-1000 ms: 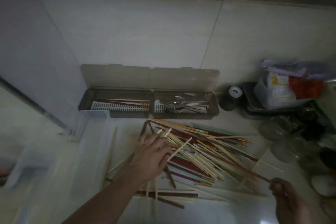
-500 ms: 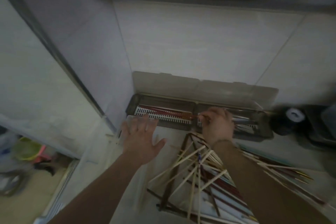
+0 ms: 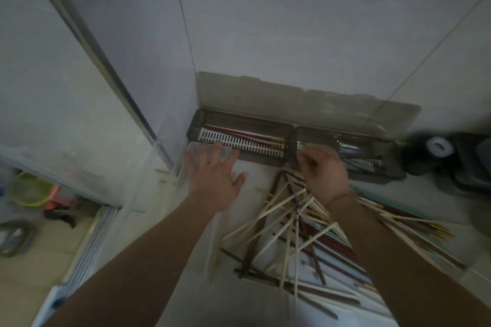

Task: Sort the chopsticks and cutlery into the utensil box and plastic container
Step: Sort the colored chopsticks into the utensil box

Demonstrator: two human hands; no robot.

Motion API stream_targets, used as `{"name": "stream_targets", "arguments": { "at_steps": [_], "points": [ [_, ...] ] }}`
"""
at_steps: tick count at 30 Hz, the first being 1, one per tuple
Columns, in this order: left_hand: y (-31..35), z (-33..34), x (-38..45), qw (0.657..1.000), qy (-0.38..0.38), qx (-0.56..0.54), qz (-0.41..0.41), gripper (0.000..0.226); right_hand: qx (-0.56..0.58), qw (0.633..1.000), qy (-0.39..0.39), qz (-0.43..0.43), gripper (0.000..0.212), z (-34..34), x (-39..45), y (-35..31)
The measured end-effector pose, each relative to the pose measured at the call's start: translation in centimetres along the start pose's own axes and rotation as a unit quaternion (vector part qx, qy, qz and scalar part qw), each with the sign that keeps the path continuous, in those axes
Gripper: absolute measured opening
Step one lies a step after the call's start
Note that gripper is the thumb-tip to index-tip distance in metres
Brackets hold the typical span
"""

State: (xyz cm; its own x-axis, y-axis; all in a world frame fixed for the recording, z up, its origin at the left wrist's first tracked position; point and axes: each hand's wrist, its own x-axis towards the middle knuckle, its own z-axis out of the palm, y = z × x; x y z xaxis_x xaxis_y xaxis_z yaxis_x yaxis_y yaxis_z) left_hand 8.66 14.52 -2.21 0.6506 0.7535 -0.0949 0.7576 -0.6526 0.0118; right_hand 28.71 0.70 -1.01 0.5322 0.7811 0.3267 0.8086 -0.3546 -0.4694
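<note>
Smoked-plastic utensil box, lid up against tiled wall, at back of counter; two compartments. L compartment: dark red chopsticks lying on white slotted rack. R compartment: metal cutlery, blurred, types not legible. Clear plastic container just in front of box's L end, rim only discernible. Left hand: fingers spread and straight, resting flat on container rim, fingertips at box's front edge. Right hand: fingers curled at front edge of R compartment; contents of grip, if any, cannot tell. Loose pile of chopsticks, pale wood and dark red mixed, crisscrossed on counter beneath R forearm. Dark round jar right of box.
</note>
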Motion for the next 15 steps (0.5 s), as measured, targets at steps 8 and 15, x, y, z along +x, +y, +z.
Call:
{"name": "stream_targets", "arguments": {
  "at_steps": [8, 15],
  "points": [
    [0.1, 0.5, 0.0, 0.999, 0.016, -0.027, -0.007, 0.066, -0.135, 0.942, -0.274, 0.14, 0.03, -2.8, -16.3, 1.5],
    [0.3, 0.3, 0.2, 1.0, 0.004, 0.0, -0.013, 0.068, -0.126, 0.955, -0.113, 0.244, 0.016, -4.6, -19.2, 4.4]
  ]
}}
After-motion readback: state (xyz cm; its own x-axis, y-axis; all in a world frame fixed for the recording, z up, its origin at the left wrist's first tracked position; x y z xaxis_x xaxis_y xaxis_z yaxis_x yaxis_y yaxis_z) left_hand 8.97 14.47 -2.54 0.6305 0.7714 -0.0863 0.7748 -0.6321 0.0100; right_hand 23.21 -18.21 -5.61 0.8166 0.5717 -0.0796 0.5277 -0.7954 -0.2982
